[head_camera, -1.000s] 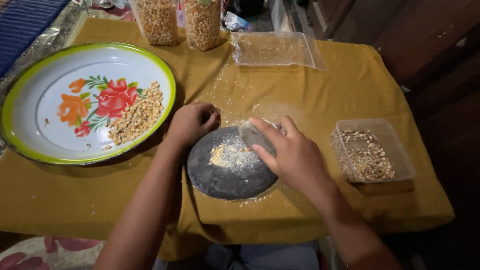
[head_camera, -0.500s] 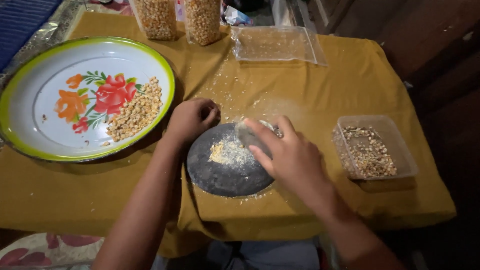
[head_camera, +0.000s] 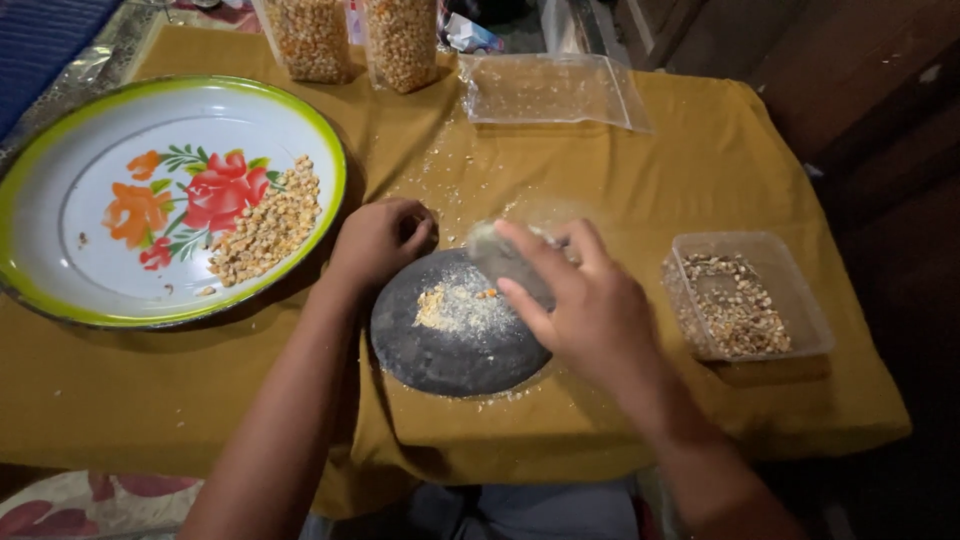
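Right hand (head_camera: 585, 300) grip wraps grinding stone (head_camera: 497, 252).

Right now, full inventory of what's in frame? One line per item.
round stone slab: 1, dark grey, table centre, crushed yellowish meal on it
hand stone: 1, grey, over the slab's upper right, in the right hand
enamel tray: 1, white with green rim and flower print, left; pile of kernels on its right side
plastic tub: 1, clear, right; part filled with broken kernels
kernel bags: 2, clear, top edge
flat plastic bag: 1, clear, top centre
tablecloth: 1, mustard yellow
left hand: fist at the slab's upper left edge
right hand: fingers closed on the hand stone
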